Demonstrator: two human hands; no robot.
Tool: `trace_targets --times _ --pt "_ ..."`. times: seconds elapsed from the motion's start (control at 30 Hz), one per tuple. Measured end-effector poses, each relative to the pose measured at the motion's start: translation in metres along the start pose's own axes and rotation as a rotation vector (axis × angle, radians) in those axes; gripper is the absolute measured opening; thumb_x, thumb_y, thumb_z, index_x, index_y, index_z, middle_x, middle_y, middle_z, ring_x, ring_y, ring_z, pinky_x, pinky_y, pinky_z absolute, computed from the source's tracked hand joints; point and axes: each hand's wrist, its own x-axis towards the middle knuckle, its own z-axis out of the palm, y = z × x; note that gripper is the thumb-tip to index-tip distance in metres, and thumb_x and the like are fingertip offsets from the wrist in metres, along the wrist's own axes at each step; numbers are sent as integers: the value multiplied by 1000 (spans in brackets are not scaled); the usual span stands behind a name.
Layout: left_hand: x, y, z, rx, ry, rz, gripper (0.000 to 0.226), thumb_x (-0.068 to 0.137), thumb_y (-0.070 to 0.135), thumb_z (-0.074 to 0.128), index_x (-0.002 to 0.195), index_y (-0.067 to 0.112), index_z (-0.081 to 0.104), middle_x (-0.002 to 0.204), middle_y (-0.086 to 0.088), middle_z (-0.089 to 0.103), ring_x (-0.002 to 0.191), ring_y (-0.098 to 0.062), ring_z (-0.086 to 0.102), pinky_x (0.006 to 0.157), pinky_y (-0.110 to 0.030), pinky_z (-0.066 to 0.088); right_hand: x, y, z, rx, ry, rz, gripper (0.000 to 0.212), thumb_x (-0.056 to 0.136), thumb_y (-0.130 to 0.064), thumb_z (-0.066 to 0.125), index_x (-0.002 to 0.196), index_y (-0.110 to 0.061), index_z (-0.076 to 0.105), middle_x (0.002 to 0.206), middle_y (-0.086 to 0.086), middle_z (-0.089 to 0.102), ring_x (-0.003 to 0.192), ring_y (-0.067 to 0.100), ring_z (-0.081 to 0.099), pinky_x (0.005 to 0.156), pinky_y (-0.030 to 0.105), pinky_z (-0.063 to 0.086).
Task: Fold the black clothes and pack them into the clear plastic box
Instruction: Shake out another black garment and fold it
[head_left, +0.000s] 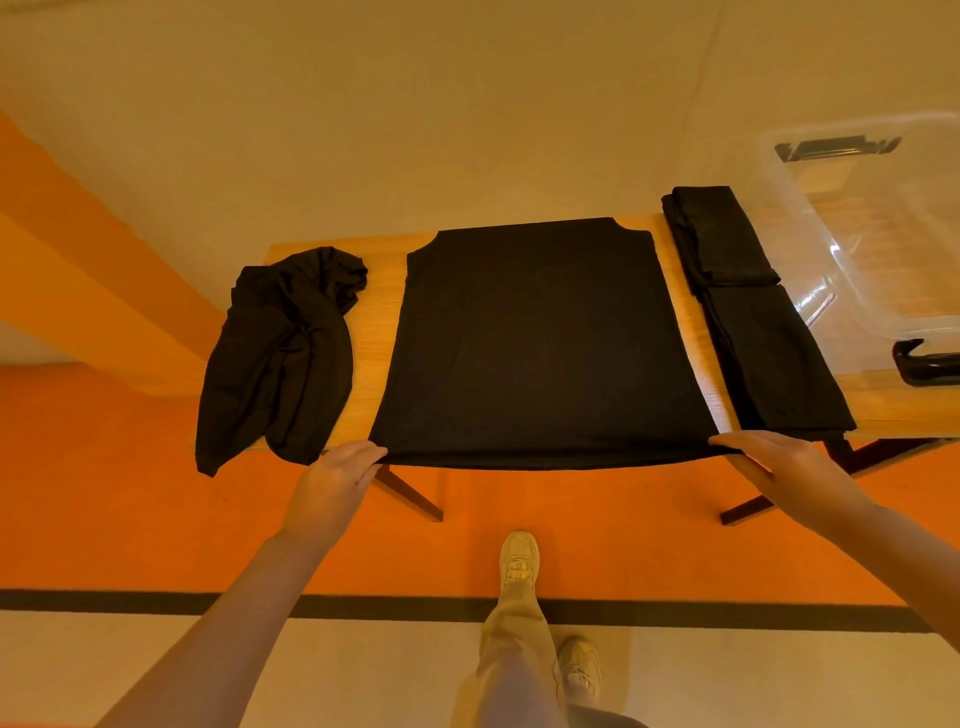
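Two bare hands at the near corners of a flat black shirt (543, 343) on the wooden table (374, 306): left hand (332, 475) pinching one corner, right hand (774, 462) gripping the other, fingertips hidden beneath; crumpled black garment (280, 353) left, folded black stack (748, 306) right; clear plastic box (878, 234) cut off at frame edge.

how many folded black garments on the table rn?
2 folded, end to end by the box. A shirt lies flat mid-table; a crumpled one sits left. Stacked pieces may hide more.
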Motion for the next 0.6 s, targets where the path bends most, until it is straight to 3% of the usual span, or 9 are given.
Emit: trace_targets --times 0.07,0.13,0.2,0.23,0.33,0.47,0.57,0.6 --pt "-6 0 -6 9 -6 0 34 65 -9 80 97 -1 72 93 -14 72 86 -27 71 82 -33 52 -5 -2 -3 3 31 -9 34 79 -1 72 112 -7 67 98 12 72 86 24 71 69 29 55" --pt "-14 0 -11 11 -15 3 34 64 -9 81 96 0 73 91 -13 73 84 -26 72 80 -33 53 -12 -3 -8 12 54 -24 26 91 -26 61 111 -12 67 93 8 72 79 19 72 62 27 59" --pt "-23 0 -15 6 -32 0 36 63 -9 82 96 1 73 91 -11 73 84 -25 71 79 -31 53 -19 -4 -11 47 38 -74 57 95 -56 34 107 -13 69 89 1 72 76 10 70 60 23 57" --pt "-28 1 -16 -5 -45 -9 36 64 -9 82 97 2 73 92 -10 72 85 -24 71 80 -30 52 -23 -4 -11 54 38 -82 64 94 -61 28 105 -13 70 89 -1 71 76 8 69 62 20 56" --pt "-40 5 -21 -55 -60 -27 34 68 -9 79 100 3 73 95 -10 72 88 -23 70 80 -27 51 -35 -13 -15 113 42 -42 51 93 -59 32 106 -22 66 90 -7 69 79 5 68 71 8 50" --pt "-52 12 -27 -119 -49 -42 33 75 -8 74 105 4 71 99 -7 70 90 -14 65 82 -16 49 -47 -16 -18 157 12 -9 59 92 -64 29 108 -21 66 99 -14 62 91 -3 61 79 -2 42" --pt "-59 18 -33 -181 -33 -83 30 80 -6 70 108 5 70 100 -2 67 88 -8 62 77 -7 46 -50 -19 -28 122 4 -24 23 91 -32 58 110 -22 64 101 -8 66 92 4 66 80 2 45" --pt "-60 21 -36 -195 -27 -95 29 81 -6 70 108 5 69 99 -1 67 85 -8 62 74 -7 46 -49 -19 -29 103 4 -20 26 84 -16 67 110 -21 65 101 -5 68 93 9 67 78 5 48"
